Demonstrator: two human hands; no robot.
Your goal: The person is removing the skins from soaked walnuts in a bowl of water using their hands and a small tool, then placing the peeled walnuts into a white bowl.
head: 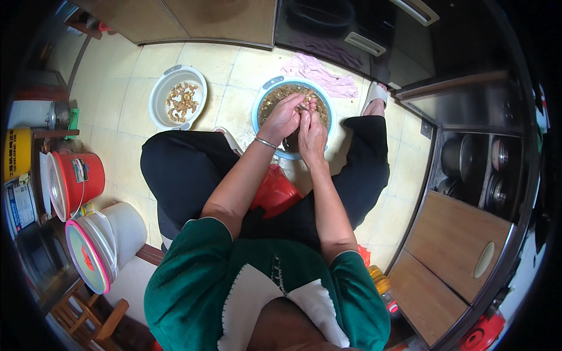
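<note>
My left hand [286, 115] is over a blue-rimmed basin [256, 115], fingers curled around a small brownish piece that they mostly hide. Close against it is my right hand [312, 136], its fingers closed on a small dark pointed tool [303, 107], perhaps a blade; its full shape is hidden. Dark water and many small brown knobbly pieces [277, 95] fill the basin beneath both hands. To the left, a white basin [156, 103] holds several yellowish-brown knobbly pieces [181, 102] that look like ginger.
A pink cloth [318, 74] lies behind the blue-rimmed basin. Between my legs is a red plastic object [274, 193]. A red bucket [88, 180] and a white lidded bucket [129, 228] stand at left. Wooden cabinets [456, 241] with an open pot shelf [480, 136] line the right.
</note>
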